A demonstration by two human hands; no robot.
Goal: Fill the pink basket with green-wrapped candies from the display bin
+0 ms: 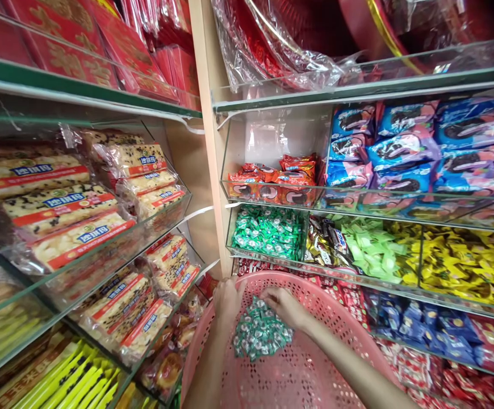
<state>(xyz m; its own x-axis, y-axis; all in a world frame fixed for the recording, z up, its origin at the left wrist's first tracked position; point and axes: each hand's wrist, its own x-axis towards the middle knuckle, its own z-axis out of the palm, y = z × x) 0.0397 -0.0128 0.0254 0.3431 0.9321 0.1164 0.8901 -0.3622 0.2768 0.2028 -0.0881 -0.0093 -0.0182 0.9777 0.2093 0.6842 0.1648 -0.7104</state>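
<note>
The left hand (226,300) lies at the far inner wall of the pink basket (340,324), its back turned up and its fingers curled down and pressed close together at the upper left edge of the heap of green candies (259,335); whether those fingers pinch any sweets cannot be told. The right hand (284,307) reaches in just beside it, fingers (269,295) loosely spread and bent, their tips resting on the top of the same heap, nothing clearly gripped.

The heap sits in the basket directly below and between both sets of fingers; it is the only thing in the basket.

Straight above the fingers, a glass shelf bin (270,232) holds more sweets in the same green wrappers. To the right of the fingers and higher, the next bins hold gold and dark wrapped pieces (326,241), pale green sweets (375,244) and yellow sweets (464,255). Higher again stand red biscuit packs (272,179) and blue biscuit packs (409,147). Well to the left of the fingers, glass shelves carry clear-wrapped bars (63,210).
</note>
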